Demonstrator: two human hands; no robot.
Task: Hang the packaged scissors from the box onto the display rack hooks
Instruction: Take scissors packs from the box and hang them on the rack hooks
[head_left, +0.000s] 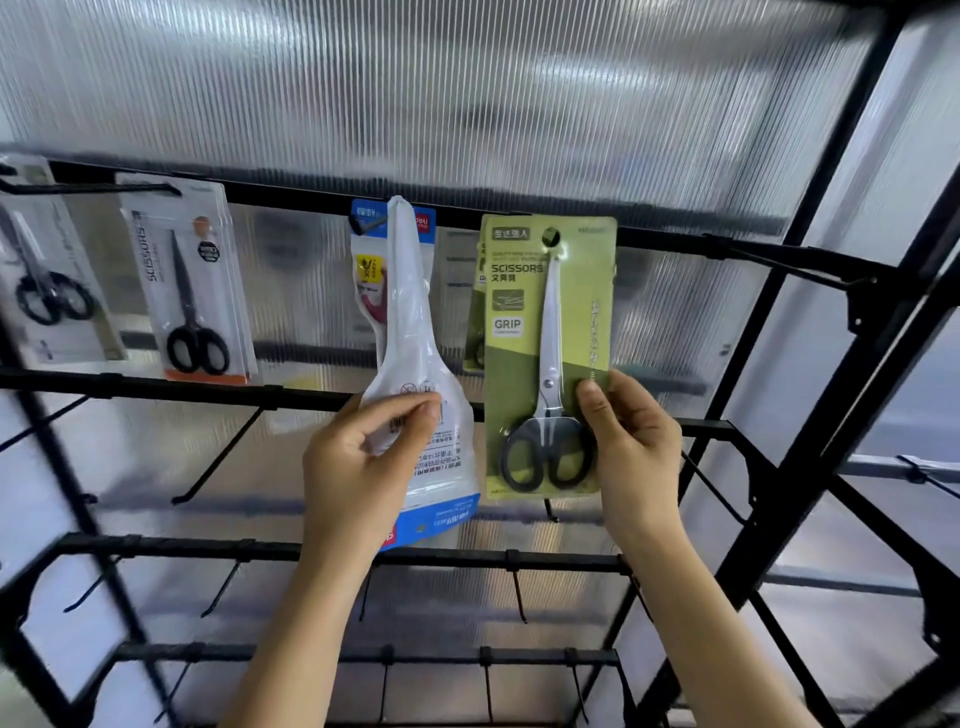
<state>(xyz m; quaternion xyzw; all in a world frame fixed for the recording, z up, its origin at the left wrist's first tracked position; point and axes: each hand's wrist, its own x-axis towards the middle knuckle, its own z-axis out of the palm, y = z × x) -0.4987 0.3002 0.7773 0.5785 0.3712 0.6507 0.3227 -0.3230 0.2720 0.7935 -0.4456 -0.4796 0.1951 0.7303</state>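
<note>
My right hand (631, 447) pinches the lower right edge of a green scissors pack (519, 395) with black handles; its hang hole sits at a hook on the top rail (675, 240). My left hand (363, 462) grips a white and blue plastic pack (415, 332), seen from its back, whose top reaches the rail near another hook. Behind it hangs a similar blue-topped pack (370, 270). Another green pack peeks out behind the one I hold.
Two more scissors packs hang at the left: a white and orange one (189, 283) and a clear one (49, 270). Lower rails (171, 387) carry several bare black hooks. A ribbed translucent panel backs the black rack frame (810, 415).
</note>
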